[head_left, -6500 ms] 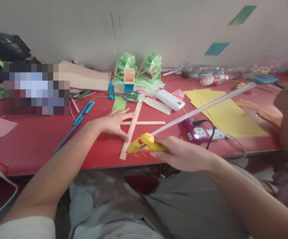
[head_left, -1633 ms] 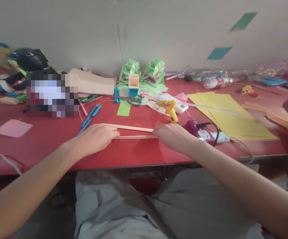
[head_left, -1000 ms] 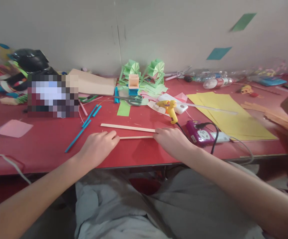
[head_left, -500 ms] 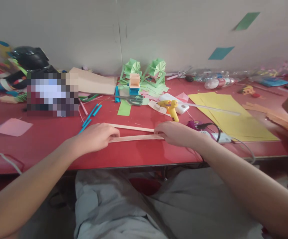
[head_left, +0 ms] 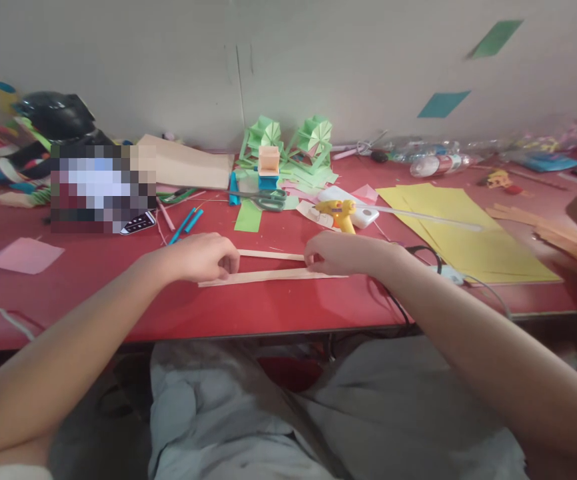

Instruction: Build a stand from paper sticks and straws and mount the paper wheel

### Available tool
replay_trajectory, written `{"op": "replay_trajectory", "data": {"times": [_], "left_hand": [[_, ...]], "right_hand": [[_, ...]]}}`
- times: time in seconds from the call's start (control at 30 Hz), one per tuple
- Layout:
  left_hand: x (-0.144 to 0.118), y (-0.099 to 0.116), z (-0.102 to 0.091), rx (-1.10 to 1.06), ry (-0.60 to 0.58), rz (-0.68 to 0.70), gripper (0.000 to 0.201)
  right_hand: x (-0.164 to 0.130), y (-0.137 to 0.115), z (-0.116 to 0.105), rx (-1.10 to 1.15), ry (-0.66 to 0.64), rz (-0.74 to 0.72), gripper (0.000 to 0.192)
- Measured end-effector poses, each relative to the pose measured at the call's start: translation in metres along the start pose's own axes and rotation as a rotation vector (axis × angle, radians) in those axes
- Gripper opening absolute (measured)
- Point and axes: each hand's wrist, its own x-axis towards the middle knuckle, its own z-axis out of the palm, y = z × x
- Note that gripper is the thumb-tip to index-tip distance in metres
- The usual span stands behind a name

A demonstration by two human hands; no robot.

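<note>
A: Head view: red desk (head_left: 278, 313) runs the full width. Yellow paper sheets (head_left: 468, 233) lie on its right part, and green paper models (head_left: 288, 143) stand at the back by the wall.

B: Hands?

A: Left hand (head_left: 201, 257) and right hand (head_left: 338, 253) both sit on the front wooden strip (head_left: 268, 277), which lies flat near the desk's front edge. Left fingers are curled down onto its left part; right fingers are pinched at its right part. A second strip (head_left: 271, 255) lies just behind, between the hands.

B: Tools?

A: Yellow glue gun (head_left: 338, 213) is resting behind the right hand, apart from it. Scissors (head_left: 266, 198) are further back.
</note>
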Motion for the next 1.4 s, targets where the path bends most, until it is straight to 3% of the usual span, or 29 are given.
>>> {"op": "replay_trajectory", "data": {"times": [0.3, 0.87, 1.17, 1.4], "left_hand": [[0.001, 0.007, -0.006, 0.029, -0.039, -0.002, 0.020], [0.008, 0.007, -0.004, -0.059, -0.093, 0.085, 0.020], [0.000, 0.010, 0.001, -0.034, -0.042, 0.133, 0.017], [-0.012, 0.023, 0.013, 0.220, 0.102, 0.166, 0.016]], "right_hand": [[0.012, -0.014, -0.005, 0.133, -0.021, -0.145, 0.017], [0.010, -0.009, -0.002, 0.126, -0.044, -0.106, 0.023], [-0.004, -0.011, -0.003, 0.054, -0.012, -0.072, 0.026], [-0.012, -0.020, -0.001, -0.116, -0.015, -0.024, 0.022]]}}
